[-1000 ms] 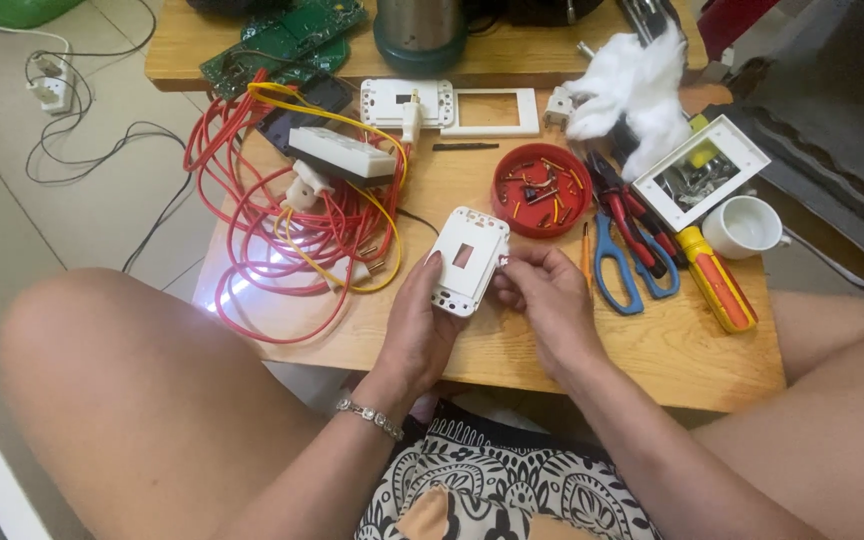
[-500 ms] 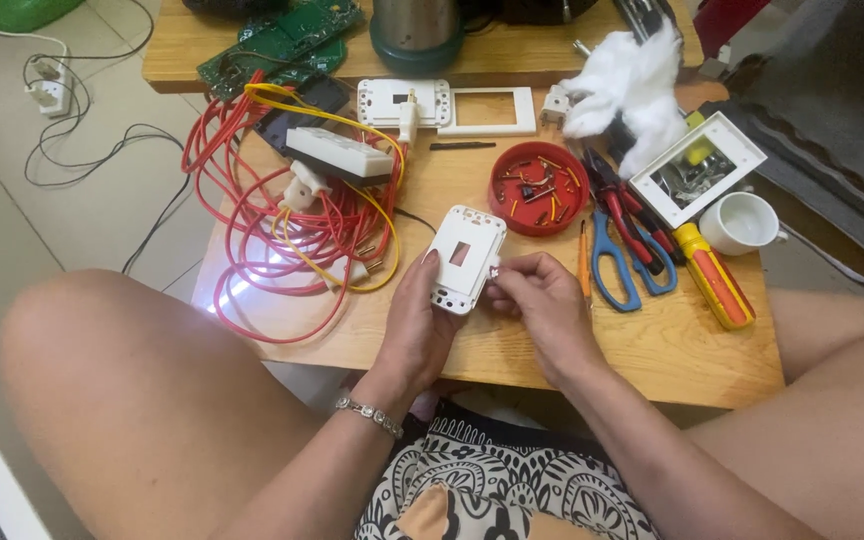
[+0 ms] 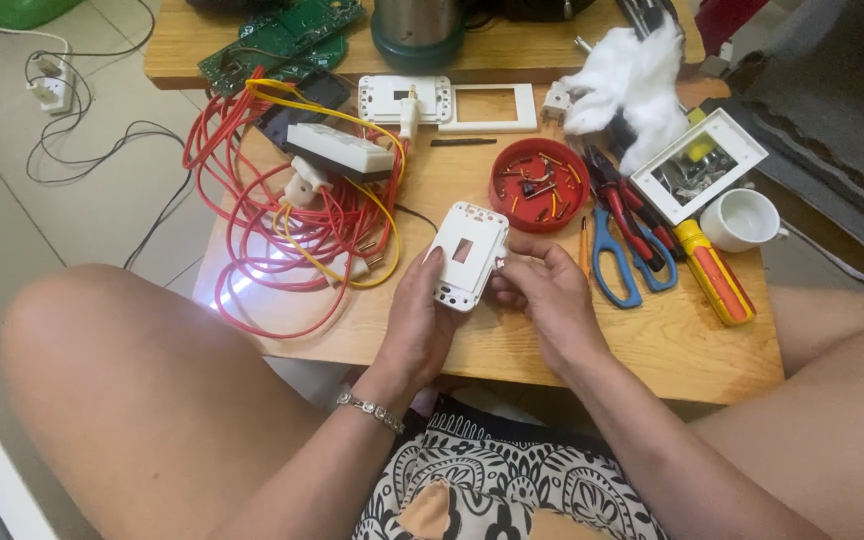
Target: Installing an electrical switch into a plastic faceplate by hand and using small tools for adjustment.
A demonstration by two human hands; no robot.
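Both hands clasp 1 white switch plate (image 3: 468, 255) above the near part of the low wooden table (image 3: 652, 345): the left hand (image 3: 417, 320) wraps its left edge with the thumb up along the side, and the right hand (image 3: 550, 300) pinches its right edge, fingers curled behind. Compared with 1 second ago, the plate sits a little more upright and turned slightly toward the camera, and the right hand's fingers have drawn in closer to its lower right corner; the hands seem to be working at that edge rather than merely carrying the piece.

That plate is a rounded white rectangle with 1 small oblong opening near its middle and tiny holes at the corners; whether anything is fitted behind it cannot be told. Just beyond the plate stands a round red dish (image 3: 539, 184) of small parts. Left of the plate lies a tangle of red and yellow wire (image 3: 292, 225); right of it lie blue-handled scissors (image 3: 617, 265) and a yellow-and-red screwdriver (image 3: 712, 272).
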